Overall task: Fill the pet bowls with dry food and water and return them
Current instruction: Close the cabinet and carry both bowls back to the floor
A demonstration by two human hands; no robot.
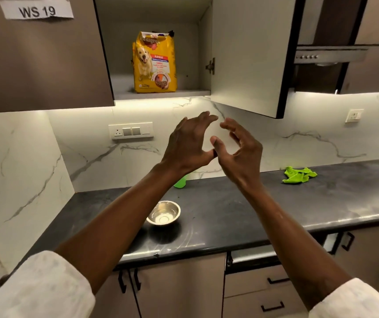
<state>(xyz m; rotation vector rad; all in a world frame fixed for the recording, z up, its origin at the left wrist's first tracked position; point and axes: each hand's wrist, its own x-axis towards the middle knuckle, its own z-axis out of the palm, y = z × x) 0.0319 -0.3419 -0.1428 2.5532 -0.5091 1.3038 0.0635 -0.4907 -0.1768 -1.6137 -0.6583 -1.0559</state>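
Both arms (119,214) are stretched forward and lifted up. The left hand (187,143) and the right hand (241,154) are held close together in the air. The fingers (204,117) are spread and bent a little. Nothing is held. White sleeves (46,285) are seen near the elbows.

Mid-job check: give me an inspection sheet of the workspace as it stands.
Surface: dark counter.
Job's things: steel bowl on the counter, looks empty; dog food bag upright on the open cupboard's shelf.
Clutter: green cloth crumpled near the wall; green container partly hidden behind the left wrist.
Grips: left hand and right hand raised, fingers loosely spread, holding nothing.
Cables: nothing seen.
Surroundings: cupboard door open; wall sockets; cooker hood.
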